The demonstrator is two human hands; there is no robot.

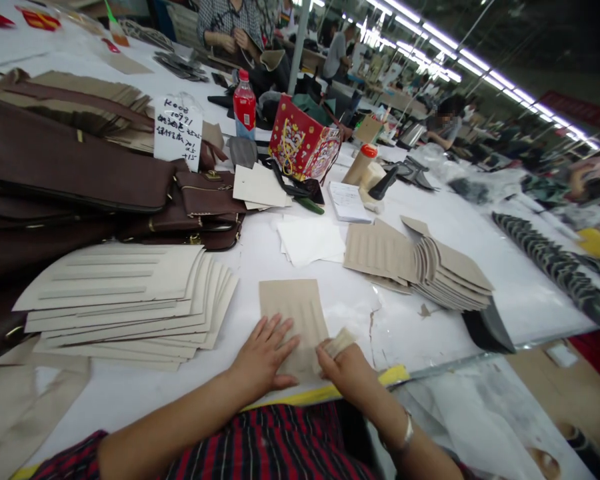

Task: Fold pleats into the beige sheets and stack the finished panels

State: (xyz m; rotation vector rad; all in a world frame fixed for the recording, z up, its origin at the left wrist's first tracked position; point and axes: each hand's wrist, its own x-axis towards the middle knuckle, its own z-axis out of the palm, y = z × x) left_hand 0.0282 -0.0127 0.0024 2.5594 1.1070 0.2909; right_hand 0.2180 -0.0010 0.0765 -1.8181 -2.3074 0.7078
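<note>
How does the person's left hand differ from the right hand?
The left hand lies flat with fingers spread, while the right hand is curled. The left hand holds nothing; the right hand grips a small pale piece. Both hands are at the beige panel.

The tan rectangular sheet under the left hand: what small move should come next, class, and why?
Perhaps a short, light rub along the tan rectangular sheet with the small pale-beige piece in the right hand: the left hand lies spread on the sheet, able to steady it; the right hand is at the sheet's right edge; and faint lengthwise ridges show on its surface.
</note>
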